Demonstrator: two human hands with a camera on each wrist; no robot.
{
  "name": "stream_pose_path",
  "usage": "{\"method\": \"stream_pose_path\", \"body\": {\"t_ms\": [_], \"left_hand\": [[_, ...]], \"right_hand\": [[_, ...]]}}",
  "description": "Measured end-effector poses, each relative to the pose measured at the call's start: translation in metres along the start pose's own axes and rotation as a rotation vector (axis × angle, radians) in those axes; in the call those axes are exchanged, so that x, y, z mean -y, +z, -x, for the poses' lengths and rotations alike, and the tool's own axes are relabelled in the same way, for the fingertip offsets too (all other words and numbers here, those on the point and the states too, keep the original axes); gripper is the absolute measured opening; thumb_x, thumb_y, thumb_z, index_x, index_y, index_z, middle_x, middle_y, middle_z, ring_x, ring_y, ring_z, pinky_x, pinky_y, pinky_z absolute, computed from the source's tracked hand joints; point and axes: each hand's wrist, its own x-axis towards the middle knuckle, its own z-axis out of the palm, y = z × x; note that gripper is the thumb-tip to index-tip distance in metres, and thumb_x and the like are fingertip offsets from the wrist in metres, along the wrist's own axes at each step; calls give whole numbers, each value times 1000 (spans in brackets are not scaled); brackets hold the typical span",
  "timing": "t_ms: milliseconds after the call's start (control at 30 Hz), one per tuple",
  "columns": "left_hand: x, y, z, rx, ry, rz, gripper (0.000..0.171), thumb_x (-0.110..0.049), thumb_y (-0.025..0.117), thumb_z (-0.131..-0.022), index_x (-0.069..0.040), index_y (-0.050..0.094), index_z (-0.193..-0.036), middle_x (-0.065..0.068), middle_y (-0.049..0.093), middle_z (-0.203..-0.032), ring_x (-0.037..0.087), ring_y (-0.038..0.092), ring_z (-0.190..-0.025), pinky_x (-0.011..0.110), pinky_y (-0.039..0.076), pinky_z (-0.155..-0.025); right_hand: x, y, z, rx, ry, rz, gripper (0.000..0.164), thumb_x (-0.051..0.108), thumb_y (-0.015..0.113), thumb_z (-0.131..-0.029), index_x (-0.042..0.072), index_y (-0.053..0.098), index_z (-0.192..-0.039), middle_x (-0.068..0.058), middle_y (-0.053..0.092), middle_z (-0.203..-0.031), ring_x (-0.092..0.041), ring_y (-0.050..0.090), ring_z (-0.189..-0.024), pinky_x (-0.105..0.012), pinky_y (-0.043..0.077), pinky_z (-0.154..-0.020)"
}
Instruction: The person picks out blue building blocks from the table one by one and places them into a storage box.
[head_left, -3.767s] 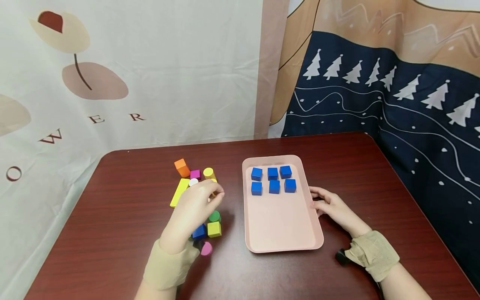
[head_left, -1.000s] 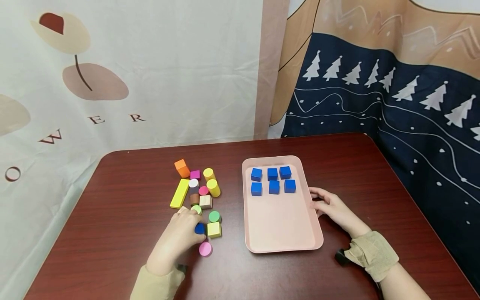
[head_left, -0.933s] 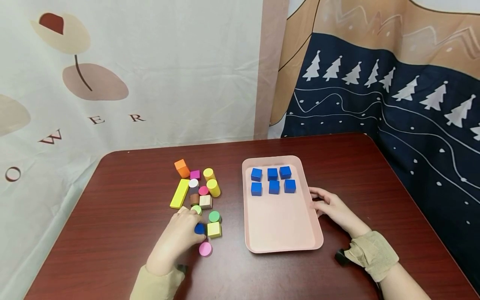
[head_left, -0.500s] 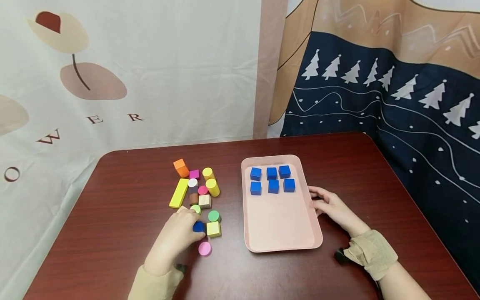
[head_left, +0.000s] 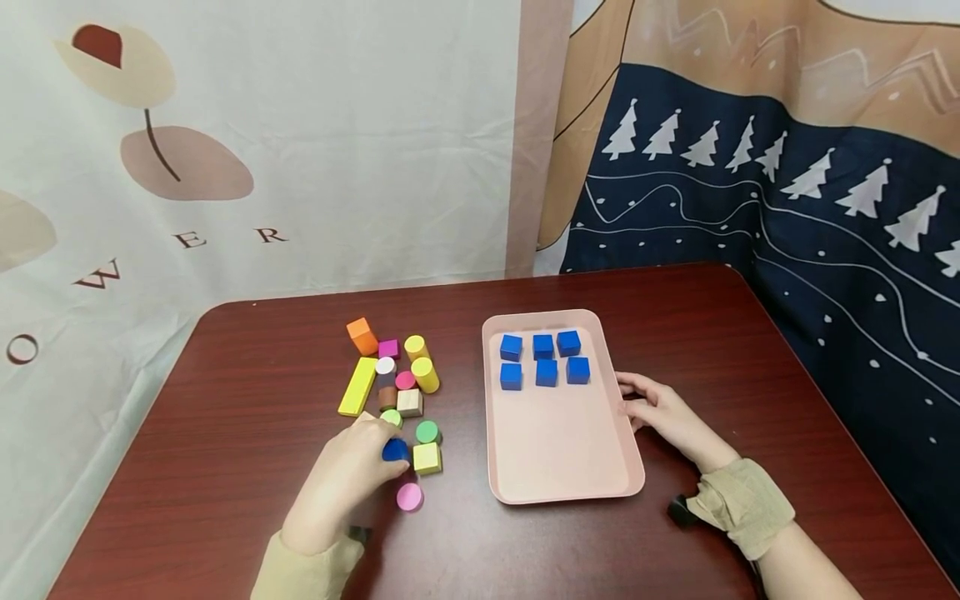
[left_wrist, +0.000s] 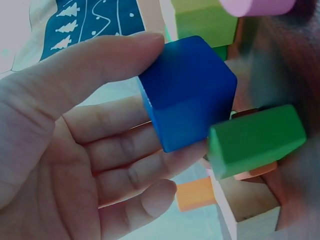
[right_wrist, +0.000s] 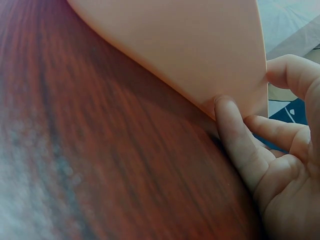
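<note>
My left hand point(head_left: 348, 467) pinches a blue cube point(left_wrist: 192, 95) between thumb and fingertips. In the head view that blue cube point(head_left: 395, 450) shows just past the thumb, partly hidden by the hand. Beside it are a yellow-green cube point(head_left: 427, 458), a green round block point(head_left: 428, 432) and a pink round block point(head_left: 409, 497). My right hand point(head_left: 663, 412) is at the right side of a pink tray point(head_left: 562, 450); in the right wrist view its thumb and fingertips touch the tray's outer wall point(right_wrist: 185, 55). Two rows of blue cubes point(head_left: 546, 372) lie in the tray's far half.
Beyond the left hand lie a yellow plank point(head_left: 357, 387), an orange block point(head_left: 362, 336), yellow cylinders point(head_left: 425, 375), a magenta block point(head_left: 388, 349), a natural wood cube point(head_left: 409, 403) and several other small blocks. The dark wooden table point(head_left: 225, 433) meets printed curtains point(head_left: 390, 167) behind.
My left hand has moved back toward the near end of the blocks and taken hold of the blue cube, which has since shifted slightly left. My right hand stays at the tray.
</note>
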Motion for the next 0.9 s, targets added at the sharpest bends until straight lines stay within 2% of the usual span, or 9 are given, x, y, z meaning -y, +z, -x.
{"method": "stream_pose_path", "body": {"t_ms": [167,467,600,767,900], "left_hand": [[-3,-5,-1,22,-11,-17,18,-22,77,-70,-15,61,-77,-3,45,-66,17,45,-68,30,41,-56],[-9,-12,-3,22,-20,-47,21,-28,76,-72,-15,63,-81,-4,53,-69,18,49,-66,34,45,-59],[-12,-13,-4,7,-14,-19,19,-25,75,-74,-15,65,-86,-6,55,-70,15,49,-65,33,45,-59],[-18,-17,-7,-11,0,-7,25,-22,75,-73,-12,65,-94,-3,57,-76,16,51,-66,34,47,-61],[-23,-20,-9,-33,25,-1,25,-20,74,-73,-12,63,-95,-2,58,-79,17,52,-69,35,49,-64]], "right_hand": [[-1,0,0,3,-2,8,46,4,53,-91,-5,36,-133,-29,48,-113,-26,61,-74,-38,53,-60],[0,0,0,0,1,19,46,4,53,-91,-4,36,-133,-29,48,-114,-26,61,-75,-38,53,-61],[1,0,0,0,0,16,46,4,53,-91,-5,36,-133,-29,47,-114,-26,61,-76,-39,53,-61],[0,0,0,0,-3,7,46,3,53,-91,-6,36,-132,-30,47,-113,-25,62,-75,-38,53,-61],[1,0,0,4,-8,5,46,2,53,-91,-6,36,-133,-30,47,-113,-25,62,-75,-38,53,-61]]}}
